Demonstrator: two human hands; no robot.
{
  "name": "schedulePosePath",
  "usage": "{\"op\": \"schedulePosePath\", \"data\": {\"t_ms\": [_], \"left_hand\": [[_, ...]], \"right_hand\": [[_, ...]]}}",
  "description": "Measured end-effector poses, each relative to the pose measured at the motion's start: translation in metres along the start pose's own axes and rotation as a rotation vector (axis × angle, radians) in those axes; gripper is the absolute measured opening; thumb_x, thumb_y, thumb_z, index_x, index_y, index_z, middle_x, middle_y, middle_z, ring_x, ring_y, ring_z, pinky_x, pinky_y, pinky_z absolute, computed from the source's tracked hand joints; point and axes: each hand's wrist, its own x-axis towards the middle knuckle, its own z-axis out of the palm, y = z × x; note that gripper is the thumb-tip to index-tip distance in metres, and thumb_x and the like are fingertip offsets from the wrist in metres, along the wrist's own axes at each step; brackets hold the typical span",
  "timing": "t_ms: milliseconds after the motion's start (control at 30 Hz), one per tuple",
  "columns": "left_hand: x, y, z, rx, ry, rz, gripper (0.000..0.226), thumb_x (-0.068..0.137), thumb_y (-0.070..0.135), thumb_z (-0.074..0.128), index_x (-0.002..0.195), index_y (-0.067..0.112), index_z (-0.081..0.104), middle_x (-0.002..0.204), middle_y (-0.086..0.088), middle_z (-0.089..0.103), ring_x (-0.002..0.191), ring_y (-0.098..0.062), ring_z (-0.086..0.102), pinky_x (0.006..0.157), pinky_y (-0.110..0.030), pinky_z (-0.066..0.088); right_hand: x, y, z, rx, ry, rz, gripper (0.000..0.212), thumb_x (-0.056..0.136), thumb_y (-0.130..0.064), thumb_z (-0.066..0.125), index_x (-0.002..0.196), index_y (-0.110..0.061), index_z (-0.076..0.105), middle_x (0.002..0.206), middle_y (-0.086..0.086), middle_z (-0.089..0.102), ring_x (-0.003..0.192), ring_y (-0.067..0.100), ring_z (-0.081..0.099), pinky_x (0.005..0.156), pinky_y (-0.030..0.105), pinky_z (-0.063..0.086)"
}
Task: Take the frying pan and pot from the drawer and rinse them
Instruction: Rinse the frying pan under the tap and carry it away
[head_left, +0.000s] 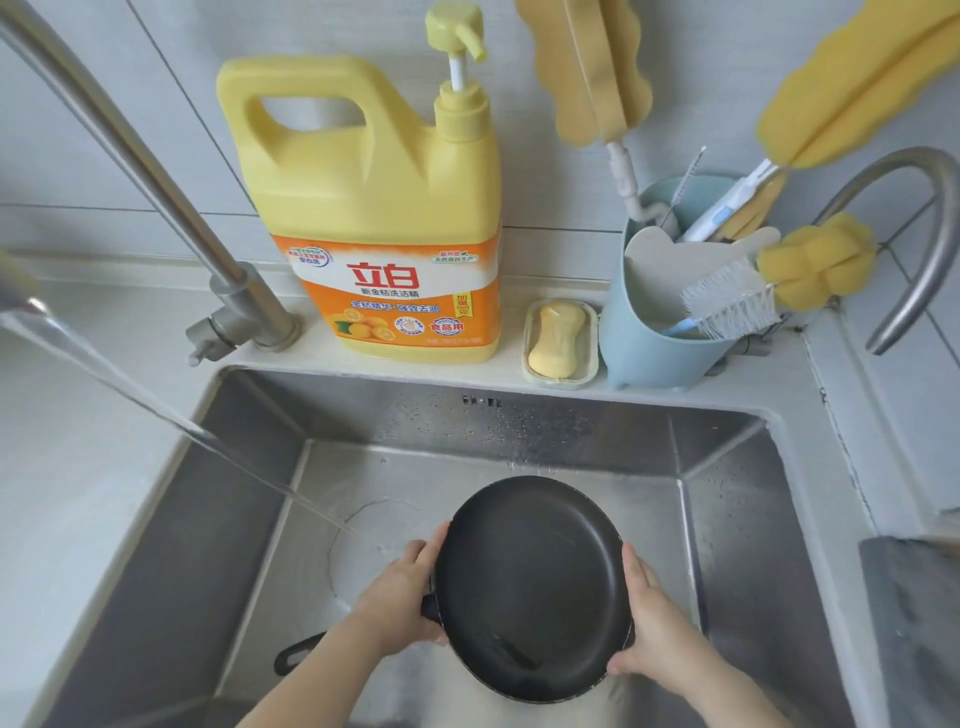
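Observation:
A black frying pan (530, 582) is held over the steel sink (737, 519), tilted with its inside facing me. My left hand (402, 592) grips its left rim just above where the black handle (296, 652) joins. My right hand (649, 618) grips the right rim, fingers curled round the lower edge. A stream of water (156, 410) runs from the tap at the left and lands on the sink floor left of the pan, near the drain. No pot is in view.
The tap (171, 208) rises at the back left. On the ledge stand a yellow dish-soap jug (384, 228), a soap dish (561, 340) and a blue holder (660, 322) with brushes and sponges. A second curved tap (924, 234) is at right, a grey cloth (914, 623) at lower right.

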Motion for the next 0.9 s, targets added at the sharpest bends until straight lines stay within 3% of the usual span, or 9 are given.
{"op": "schedulePosePath", "data": {"t_ms": [100, 233, 333, 433, 533, 600, 667, 800, 900], "left_hand": [[-0.022, -0.003, -0.015, -0.043, 0.1, -0.111, 0.088, 0.08, 0.03, 0.077, 0.152, 0.025, 0.027, 0.149, 0.007, 0.024, 0.122, -0.018, 0.049, 0.099, -0.023, 0.041], [-0.08, -0.027, -0.057, -0.256, 0.474, -0.251, 0.04, 0.086, 0.021, 0.072, 0.125, 0.018, 0.062, 0.127, 0.001, 0.057, 0.086, -0.006, 0.058, 0.078, -0.015, 0.037], [-0.118, -0.032, -0.109, -0.388, 0.936, -0.288, 0.023, 0.09, 0.018, 0.067, 0.113, 0.018, 0.067, 0.103, 0.002, 0.068, 0.094, -0.018, 0.064, 0.081, -0.029, 0.041], [-0.129, -0.01, -0.162, -0.498, 1.159, -0.205, 0.028, 0.097, 0.022, 0.056, 0.124, 0.017, 0.06, 0.108, 0.001, 0.066, 0.096, -0.022, 0.063, 0.078, -0.032, 0.045], [-0.112, 0.019, -0.199, -0.603, 1.163, -0.129, 0.03, 0.102, 0.025, 0.045, 0.127, 0.009, 0.051, 0.119, -0.004, 0.06, 0.105, -0.021, 0.057, 0.086, -0.034, 0.042], [-0.094, 0.026, -0.21, -0.672, 1.133, -0.145, 0.025, 0.103, 0.032, 0.041, 0.102, 0.008, 0.049, 0.092, -0.018, 0.052, 0.089, -0.038, 0.049, 0.079, -0.043, 0.041], [-0.082, 0.028, -0.212, -0.706, 1.128, -0.14, 0.029, 0.102, 0.036, 0.038, 0.084, 0.014, 0.037, 0.072, -0.006, 0.035, 0.074, -0.029, 0.037, 0.071, -0.038, 0.033], [-0.069, 0.035, -0.209, -0.781, 1.164, -0.142, 0.029, 0.101, 0.032, 0.035, 0.101, 0.003, 0.04, 0.078, -0.019, 0.04, 0.09, -0.049, 0.04, 0.073, -0.042, 0.035], [-0.064, 0.042, -0.203, -0.77, 1.148, -0.067, 0.029, 0.101, 0.027, 0.035, 0.12, 0.007, 0.043, 0.093, -0.025, 0.045, 0.112, -0.048, 0.048, 0.087, -0.051, 0.043]], "right_hand": [[0.003, 0.005, 0.001, 0.007, -0.003, -0.017, 0.153, 0.05, -0.027, 0.092, 0.153, -0.029, -0.021, 0.162, -0.016, -0.004, 0.139, 0.01, 0.037, 0.103, 0.021, 0.044], [0.004, 0.0, -0.002, -0.012, -0.043, 0.017, 0.146, 0.058, -0.024, 0.086, 0.151, -0.019, -0.027, 0.162, -0.008, -0.01, 0.117, 0.008, 0.052, 0.09, 0.015, 0.049], [0.005, -0.002, -0.002, -0.015, -0.038, 0.002, 0.135, 0.062, -0.023, 0.075, 0.15, -0.017, -0.027, 0.162, -0.007, -0.013, 0.121, 0.011, 0.051, 0.076, 0.012, 0.047], [0.006, -0.002, -0.003, -0.017, -0.019, -0.014, 0.133, 0.061, -0.027, 0.072, 0.15, -0.015, -0.026, 0.162, -0.004, -0.01, 0.137, 0.014, 0.038, 0.082, 0.013, 0.043], [0.005, -0.004, -0.004, -0.012, -0.019, 0.0, 0.14, 0.057, -0.03, 0.077, 0.152, -0.017, -0.025, 0.163, -0.004, -0.006, 0.126, 0.013, 0.047, 0.087, 0.014, 0.047], [0.006, -0.002, -0.004, -0.03, -0.044, 0.013, 0.147, 0.05, -0.034, 0.081, 0.153, -0.021, -0.023, 0.162, -0.003, 0.005, 0.107, 0.01, 0.052, 0.086, 0.018, 0.05], [0.006, 0.004, -0.002, -0.037, -0.062, 0.013, 0.15, 0.046, -0.035, 0.084, 0.154, -0.025, -0.02, 0.16, -0.004, 0.013, 0.101, 0.01, 0.056, 0.086, 0.02, 0.049], [0.003, 0.004, -0.001, -0.026, -0.05, 0.0, 0.149, 0.052, -0.034, 0.089, 0.154, -0.028, -0.019, 0.16, -0.007, 0.013, 0.111, 0.005, 0.055, 0.087, 0.018, 0.049], [0.0, 0.001, -0.002, -0.033, -0.047, -0.001, 0.143, 0.065, -0.028, 0.088, 0.152, -0.02, -0.025, 0.162, -0.006, 0.001, 0.11, 0.006, 0.054, 0.09, 0.017, 0.046]]}}
